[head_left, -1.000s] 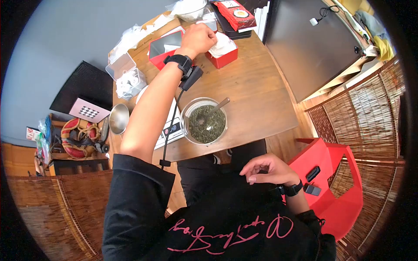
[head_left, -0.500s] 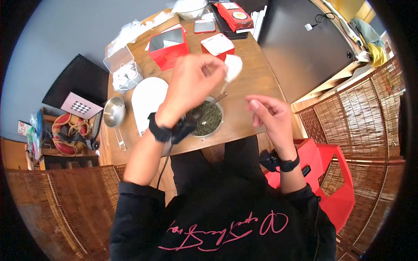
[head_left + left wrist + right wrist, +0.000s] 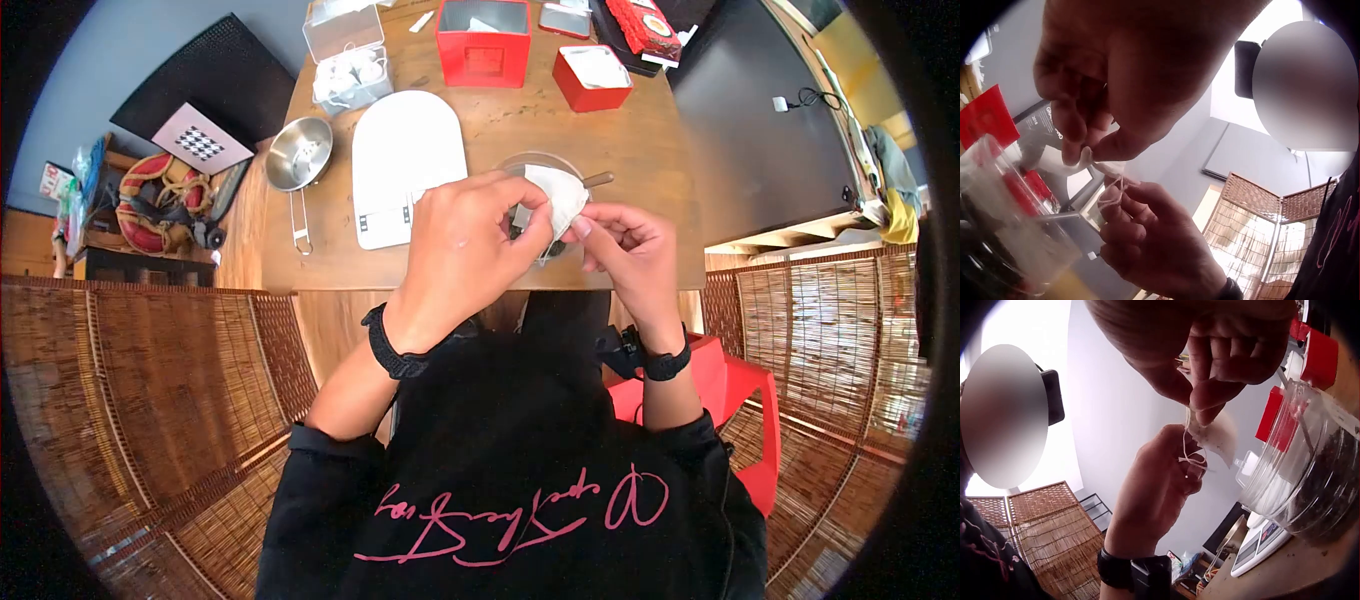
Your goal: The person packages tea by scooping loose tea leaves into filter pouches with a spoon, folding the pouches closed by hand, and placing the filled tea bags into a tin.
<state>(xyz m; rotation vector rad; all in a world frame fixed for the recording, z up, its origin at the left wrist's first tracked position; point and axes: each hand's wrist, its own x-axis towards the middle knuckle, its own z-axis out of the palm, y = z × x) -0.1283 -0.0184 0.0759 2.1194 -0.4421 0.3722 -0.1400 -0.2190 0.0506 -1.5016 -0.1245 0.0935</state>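
White pouch (image 3: 560, 203) pinched w/ L fingers (image 3: 521, 191), R fingers (image 3: 603, 243).

Both hands on a white bag (image 3: 1087, 156)

The left hand (image 3: 1110, 69) pinches it from above — the right hand (image 3: 1157, 240) pinches below, thin string (image 3: 1117, 190) looping over its fingers. Clear jar (image 3: 1022, 228) and red box (image 3: 990, 115) left — woven screen (image 3: 1260, 219) right.

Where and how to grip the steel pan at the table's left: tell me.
Best by the looped end of its wire handle, coming from the person's side of the table: the long, slim handle points that way from the round pan, likely an easy grip.
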